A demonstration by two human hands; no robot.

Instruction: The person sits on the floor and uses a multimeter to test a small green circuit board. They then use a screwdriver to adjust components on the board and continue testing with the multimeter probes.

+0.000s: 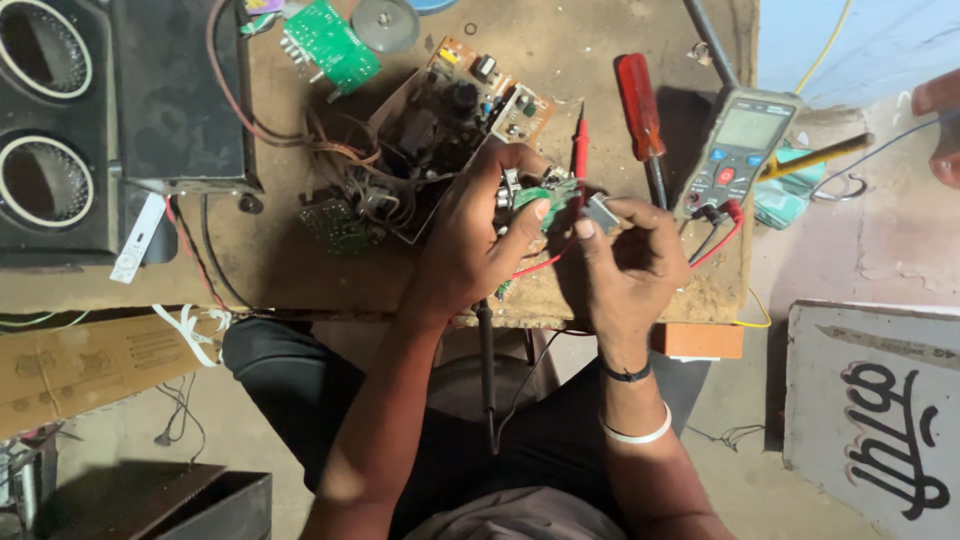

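Over the front edge of the desk (300, 270), head view: both hands work close together above the person's lap.

Left hand (470, 245) is clenched around a small green circuit board (545, 195), thumb pressed on its face, silver parts showing at its upper edge. Board is held off the desk, tilted toward the camera.

Right hand (625, 255) pinches a small grey component (602, 212) between thumb and forefinger, just beside the board, touching or nearly so; cannot tell which.

Red probe (579, 150) stands just behind the board, its red lead running under the hands. Black probe (485, 340) hangs over the desk edge between the forearms. Multimeter (738, 148) lies to the right, leads plugged in; red-handled screwdriver (640, 115) sits between probe and meter. Opened chassis with a tangle of wires (420, 150) lies just left of the hands. Another person's fingers (940, 125) show at the far right edge.

Risks, as judged:
- Grey component is held by a fingertip pinch only; a slip would drop it into the lap or to the floor.
- Black probe dangling free could be snagged by a forearm and drag the meter.
- Thumb pressure on the board could bend leads.
- Loose wires near the hands could catch the board.
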